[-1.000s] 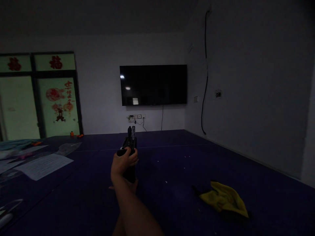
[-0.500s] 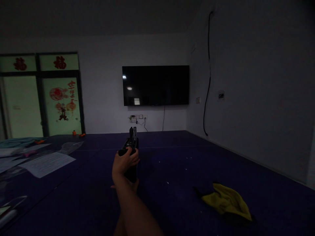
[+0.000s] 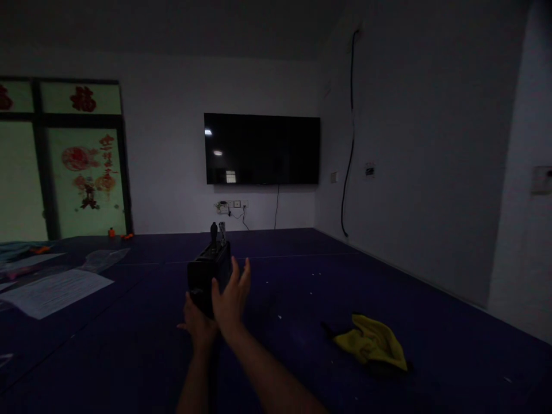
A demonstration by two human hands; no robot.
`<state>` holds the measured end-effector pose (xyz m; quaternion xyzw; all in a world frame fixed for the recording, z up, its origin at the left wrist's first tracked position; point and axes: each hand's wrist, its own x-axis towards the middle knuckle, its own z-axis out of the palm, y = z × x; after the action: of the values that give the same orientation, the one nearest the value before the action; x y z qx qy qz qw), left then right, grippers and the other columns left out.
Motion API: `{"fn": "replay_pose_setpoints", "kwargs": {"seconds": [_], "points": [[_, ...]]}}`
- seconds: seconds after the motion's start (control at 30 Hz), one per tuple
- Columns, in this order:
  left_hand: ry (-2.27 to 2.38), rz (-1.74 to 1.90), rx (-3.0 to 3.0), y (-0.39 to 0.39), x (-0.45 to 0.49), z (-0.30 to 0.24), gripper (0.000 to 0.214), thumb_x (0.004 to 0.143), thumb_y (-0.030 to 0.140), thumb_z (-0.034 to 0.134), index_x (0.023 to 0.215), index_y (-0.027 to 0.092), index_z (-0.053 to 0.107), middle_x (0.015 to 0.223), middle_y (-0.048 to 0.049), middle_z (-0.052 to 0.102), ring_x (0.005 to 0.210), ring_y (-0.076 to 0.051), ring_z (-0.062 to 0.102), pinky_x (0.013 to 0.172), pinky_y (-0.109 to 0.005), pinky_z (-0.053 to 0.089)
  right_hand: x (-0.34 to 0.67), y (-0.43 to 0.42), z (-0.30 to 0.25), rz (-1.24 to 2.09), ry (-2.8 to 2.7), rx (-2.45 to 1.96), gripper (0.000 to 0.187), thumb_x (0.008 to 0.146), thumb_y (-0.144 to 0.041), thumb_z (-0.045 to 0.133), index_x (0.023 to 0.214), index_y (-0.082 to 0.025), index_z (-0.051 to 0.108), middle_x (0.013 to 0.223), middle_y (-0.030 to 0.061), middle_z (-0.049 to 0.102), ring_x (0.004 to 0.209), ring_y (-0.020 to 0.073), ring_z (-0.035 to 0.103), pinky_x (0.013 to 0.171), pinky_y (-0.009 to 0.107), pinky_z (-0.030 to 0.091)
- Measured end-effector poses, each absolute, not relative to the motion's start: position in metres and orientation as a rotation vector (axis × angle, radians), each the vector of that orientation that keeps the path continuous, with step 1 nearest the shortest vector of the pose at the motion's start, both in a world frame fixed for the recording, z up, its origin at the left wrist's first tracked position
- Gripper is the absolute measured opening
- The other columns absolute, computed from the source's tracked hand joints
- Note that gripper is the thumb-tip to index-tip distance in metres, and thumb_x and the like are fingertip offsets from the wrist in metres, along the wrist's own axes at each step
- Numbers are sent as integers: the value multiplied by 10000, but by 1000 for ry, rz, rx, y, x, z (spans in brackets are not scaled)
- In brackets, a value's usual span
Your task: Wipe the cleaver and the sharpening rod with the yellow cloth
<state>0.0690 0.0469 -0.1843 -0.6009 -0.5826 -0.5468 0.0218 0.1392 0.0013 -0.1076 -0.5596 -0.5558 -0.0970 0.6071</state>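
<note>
Head view puts the black case just above the left hand, which grasps its lower part, and just left of the right hand, spread loosely; whether its thumb touches is unclear. The case's longer side seems to run forward, away from both hands. Gloom hides its underside and the left fingertips.

Dim room; small glare spots on television; door glass palest; ceiling deeply shadowed.
</note>
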Motion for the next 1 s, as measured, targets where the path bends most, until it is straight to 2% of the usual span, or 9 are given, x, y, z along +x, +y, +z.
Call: {"fn": "replay_pose_setpoints", "kwargs": {"seconds": [0.1,0.17,0.27,0.3,0.4,0.47,0.67,0.83,1.0], "points": [[-1936,-1765,-1786,45,70,-201,960,743,354,609,1426,132,-28,1406,-295,287,1304,-446,280,926,-728,237,203,-3,-122,-349,-1334,-1401,511,832,-280,513,1328,-219,404,1463,166,258,1286,337,347,960,527,349],[-1959,-1788,-1754,47,69,-203,965,747,356,606,1432,193,-54,1414,-254,297,1312,-424,284,928,-744,203,258,-13,-126,-442,-1345,-1568,464,829,-271,511,1287,-218,460,1425,163,335,1254,329,399,941,496,373],[-2012,-1774,-1733,49,69,-202,985,745,393,609,1439,169,-52,1397,-268,313,1303,-414,309,941,-741,184,337,-37,-129,-368,-1384,-2033,416,850,-274,486,1264,-225,488,1335,154,466,1173,296,491,897,444,406],[-2028,-1765,-1736,50,68,-202,998,741,406,613,1440,157,-54,1397,-274,309,1305,-412,306,948,-736,184,359,-47,-130,-319,-1364,-2114,385,830,-273,518,1210,-218,536,1274,161,522,1132,317,522,859,459,421],[-2003,-1773,-1763,53,68,-205,995,757,433,592,1441,171,-82,1430,-263,264,1333,-405,257,961,-723,189,408,-74,-136,-178,-1319,-2250,305,634,-193,701,936,-183,659,1003,163,655,979,382,597,769,497,438],[-1978,-1790,-1772,57,67,-209,948,792,423,551,1440,185,-98,1452,-251,231,1351,-398,219,965,-713,197,427,-85,-140,-67,-1311,-2276,229,532,-75,704,737,-167,659,846,146,674,886,382,630,729,474,446],[-2042,-1747,-1810,67,63,-214,1074,730,440,624,1436,128,-122,1479,-285,147,1381,-398,100,992,-681,206,429,-79,-134,242,-1356,-1962,216,535,18,540,580,-184,602,748,74,655,862,249,632,759,331,425],[-2033,-1765,-1828,66,62,-214,1064,733,440,613,1440,130,-119,1498,-266,107,1389,-381,71,1015,-666,193,391,-61,-106,685,-1343,-1419,206,587,-137,616,781,-179,674,668,-1,625,641,151,593,569,237,423],[-2059,-1756,-1808,62,63,-209,1086,713,457,626,1440,135,-114,1504,-253,105,1389,-377,93,1010,-665,224,363,-49,-90,1059,-1131,-873,338,592,-256,703,918,-179,651,781,13,650,669,133,603,552,213,452]]}}
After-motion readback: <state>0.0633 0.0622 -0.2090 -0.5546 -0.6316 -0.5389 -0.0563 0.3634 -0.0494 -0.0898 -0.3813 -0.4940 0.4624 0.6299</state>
